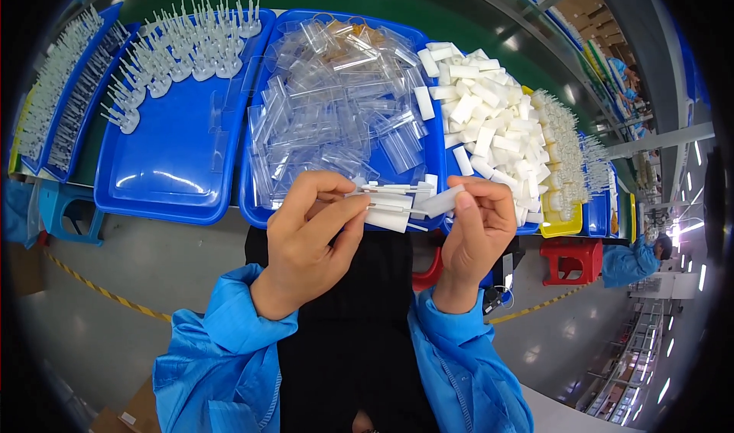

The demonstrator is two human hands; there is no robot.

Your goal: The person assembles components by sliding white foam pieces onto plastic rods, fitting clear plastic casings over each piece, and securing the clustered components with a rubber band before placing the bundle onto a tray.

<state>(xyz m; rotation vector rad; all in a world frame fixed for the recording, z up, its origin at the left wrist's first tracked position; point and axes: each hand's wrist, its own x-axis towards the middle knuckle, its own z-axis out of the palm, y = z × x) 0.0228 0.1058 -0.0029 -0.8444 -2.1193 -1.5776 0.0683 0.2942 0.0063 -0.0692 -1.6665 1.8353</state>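
Two bare hands work close together over the near edge of the middle blue tray [380, 161]. The left hand [310, 238] grips a white pronged piece [394, 201] between thumb and fingers, its prongs pointing right. The right hand [478, 232] pinches a white block [442, 202] between thumb and fingertips, at the right end of the prongs — whether the two touch is too fine to tell.

Clear plastic pieces [306, 119] lie heaped in the middle tray. To its right is a pile of white blocks [485, 104], with a yellow tray [564, 226] of pale pieces beyond. On the left, another blue tray [164, 169] carries pronged pieces standing upright [202, 43] along its far and left sides — its near part is bare. A red stool [572, 258] stands on the floor at right.
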